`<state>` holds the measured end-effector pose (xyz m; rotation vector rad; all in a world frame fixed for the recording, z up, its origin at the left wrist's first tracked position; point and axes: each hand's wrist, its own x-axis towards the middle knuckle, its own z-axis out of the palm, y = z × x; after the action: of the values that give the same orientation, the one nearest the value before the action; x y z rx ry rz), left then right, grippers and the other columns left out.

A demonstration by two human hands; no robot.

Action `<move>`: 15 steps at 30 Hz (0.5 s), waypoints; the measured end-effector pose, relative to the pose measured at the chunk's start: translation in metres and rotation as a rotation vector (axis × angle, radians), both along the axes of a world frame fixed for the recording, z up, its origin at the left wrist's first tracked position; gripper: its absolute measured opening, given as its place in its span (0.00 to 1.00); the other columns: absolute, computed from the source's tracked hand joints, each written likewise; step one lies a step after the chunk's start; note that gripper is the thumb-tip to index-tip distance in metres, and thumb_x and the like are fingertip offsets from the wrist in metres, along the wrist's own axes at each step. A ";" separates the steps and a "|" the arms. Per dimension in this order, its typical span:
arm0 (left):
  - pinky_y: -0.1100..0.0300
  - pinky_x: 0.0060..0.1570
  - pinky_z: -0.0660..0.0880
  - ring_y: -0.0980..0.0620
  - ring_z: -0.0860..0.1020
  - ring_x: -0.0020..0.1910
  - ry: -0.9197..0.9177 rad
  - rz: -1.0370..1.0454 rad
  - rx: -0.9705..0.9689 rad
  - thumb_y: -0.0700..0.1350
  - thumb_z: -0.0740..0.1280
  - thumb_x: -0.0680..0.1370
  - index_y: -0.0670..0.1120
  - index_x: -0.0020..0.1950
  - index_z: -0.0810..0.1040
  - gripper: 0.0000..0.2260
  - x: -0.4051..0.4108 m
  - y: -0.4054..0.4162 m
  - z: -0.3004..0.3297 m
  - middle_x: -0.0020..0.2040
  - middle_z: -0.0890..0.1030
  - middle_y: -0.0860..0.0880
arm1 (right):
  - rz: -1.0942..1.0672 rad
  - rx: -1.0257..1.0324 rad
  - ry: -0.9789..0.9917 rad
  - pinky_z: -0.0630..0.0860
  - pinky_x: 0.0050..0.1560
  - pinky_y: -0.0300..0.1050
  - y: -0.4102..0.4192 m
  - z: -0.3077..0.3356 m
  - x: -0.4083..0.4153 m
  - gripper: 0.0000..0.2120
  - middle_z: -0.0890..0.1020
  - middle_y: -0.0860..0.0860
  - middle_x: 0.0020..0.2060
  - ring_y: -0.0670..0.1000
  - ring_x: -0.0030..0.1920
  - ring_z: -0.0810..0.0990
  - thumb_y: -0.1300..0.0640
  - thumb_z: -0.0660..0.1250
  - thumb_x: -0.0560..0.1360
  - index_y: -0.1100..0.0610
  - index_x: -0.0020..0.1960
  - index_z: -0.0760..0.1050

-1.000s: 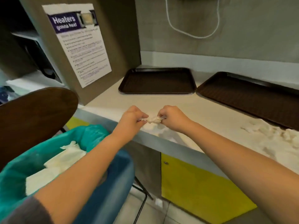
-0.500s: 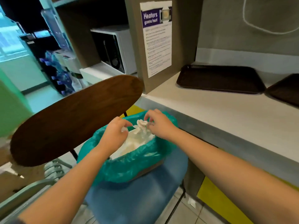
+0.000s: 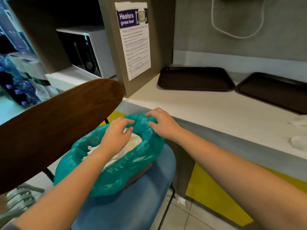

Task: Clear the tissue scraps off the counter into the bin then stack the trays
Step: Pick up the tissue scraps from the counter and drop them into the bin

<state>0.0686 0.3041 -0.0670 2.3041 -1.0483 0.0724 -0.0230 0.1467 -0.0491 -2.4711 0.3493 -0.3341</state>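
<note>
Both hands hover over the green-lined bin [image 3: 116,165] at 6 o'clock, below the surface's [image 3: 207,110] front edge. Left hand [image 3: 116,138] and right hand [image 3: 163,125] now spread, empty; the wad has dropped in. Two brown trays [image 3: 196,78] [image 3: 272,90] at 1 o'clock; two tissue scraps [image 3: 299,141] at 3.

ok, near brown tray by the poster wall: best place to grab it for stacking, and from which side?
Judging from its pose, take the near tray by its raised rim on the front long edge, coming from the counter's open front. It lies flat, its left end close to the poster wall, its right end close beside the second tray. Either hand works: left hand and right hand hold nothing.
</note>
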 end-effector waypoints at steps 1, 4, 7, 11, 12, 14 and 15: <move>0.54 0.63 0.67 0.47 0.73 0.60 -0.001 -0.022 -0.003 0.42 0.65 0.77 0.45 0.60 0.77 0.12 -0.002 -0.009 0.000 0.57 0.79 0.46 | -0.022 -0.008 0.003 0.64 0.66 0.41 -0.008 0.001 -0.006 0.17 0.73 0.58 0.62 0.55 0.65 0.70 0.63 0.63 0.76 0.59 0.64 0.72; 0.54 0.63 0.67 0.45 0.74 0.59 -0.012 -0.104 -0.021 0.40 0.66 0.76 0.44 0.57 0.79 0.11 -0.015 -0.044 0.001 0.55 0.79 0.44 | -0.109 -0.019 0.013 0.65 0.65 0.42 -0.035 0.007 -0.032 0.17 0.74 0.58 0.61 0.56 0.64 0.72 0.62 0.63 0.76 0.59 0.64 0.73; 0.53 0.63 0.67 0.45 0.74 0.58 -0.018 -0.196 -0.018 0.40 0.66 0.75 0.44 0.57 0.79 0.11 -0.034 -0.083 0.001 0.55 0.79 0.44 | -0.177 -0.022 0.024 0.65 0.66 0.44 -0.067 0.009 -0.064 0.16 0.74 0.58 0.62 0.55 0.64 0.72 0.62 0.62 0.76 0.58 0.64 0.73; 0.55 0.63 0.67 0.48 0.73 0.60 -0.008 -0.296 -0.031 0.42 0.64 0.76 0.47 0.58 0.78 0.11 -0.069 -0.139 0.002 0.57 0.78 0.47 | -0.286 -0.012 0.048 0.66 0.64 0.45 -0.111 0.012 -0.114 0.17 0.73 0.56 0.62 0.54 0.64 0.72 0.61 0.62 0.77 0.57 0.65 0.72; 0.56 0.63 0.66 0.49 0.72 0.60 0.003 -0.320 -0.022 0.42 0.64 0.77 0.48 0.59 0.77 0.11 -0.080 -0.152 0.002 0.57 0.77 0.49 | -0.311 -0.007 0.057 0.67 0.63 0.45 -0.121 0.014 -0.128 0.17 0.73 0.56 0.62 0.54 0.63 0.72 0.61 0.61 0.77 0.57 0.65 0.72; 0.58 0.63 0.65 0.52 0.71 0.61 0.013 -0.390 -0.002 0.44 0.62 0.78 0.49 0.60 0.76 0.11 -0.102 -0.180 0.002 0.59 0.76 0.51 | -0.368 -0.005 0.063 0.67 0.62 0.44 -0.143 0.015 -0.155 0.16 0.73 0.56 0.62 0.54 0.62 0.73 0.61 0.61 0.77 0.56 0.65 0.72; 0.58 0.63 0.65 0.52 0.71 0.61 0.004 -0.437 0.005 0.44 0.62 0.78 0.50 0.60 0.76 0.11 -0.117 -0.198 0.001 0.59 0.76 0.51 | -0.403 -0.004 0.063 0.68 0.62 0.44 -0.156 0.014 -0.173 0.16 0.74 0.56 0.62 0.54 0.62 0.73 0.61 0.61 0.77 0.56 0.65 0.72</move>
<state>-0.0481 0.1065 -0.0656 2.0268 -1.5237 -0.1090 -0.1957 -0.0093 -0.0349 -2.4069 0.8782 -0.4204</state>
